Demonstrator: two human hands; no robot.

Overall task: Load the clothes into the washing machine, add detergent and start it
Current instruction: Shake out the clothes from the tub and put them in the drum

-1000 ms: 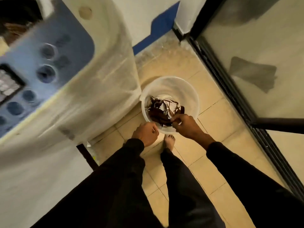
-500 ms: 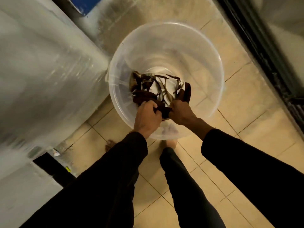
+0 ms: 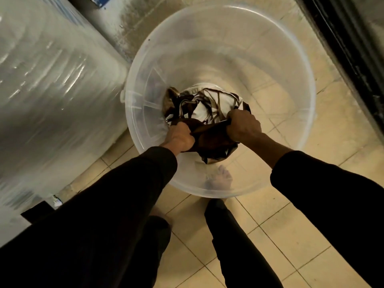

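Clothes (image 3: 204,113), a crumpled dark brown and white bundle, lie at the bottom of the clear plastic bucket (image 3: 291,65) on the tiled floor (image 3: 291,235). Both hands reach down into it. The left hand (image 3: 179,137) has its fingers curled round a dark fold at the near left edge of the bundle, and the right hand (image 3: 243,123) grips the cloth at its near right edge. A taut band of dark fabric runs left to right between them, so the bundle's long axis lies across the body, with most of the cloth just beyond the knuckles. Neither hand is clearly nearer.

The washing machine (image 3: 52,84), wrapped in shiny plastic, stands just left of the bucket, so the lift will probably have to go straight up past the rim, then swing left. Its opening is out of view.
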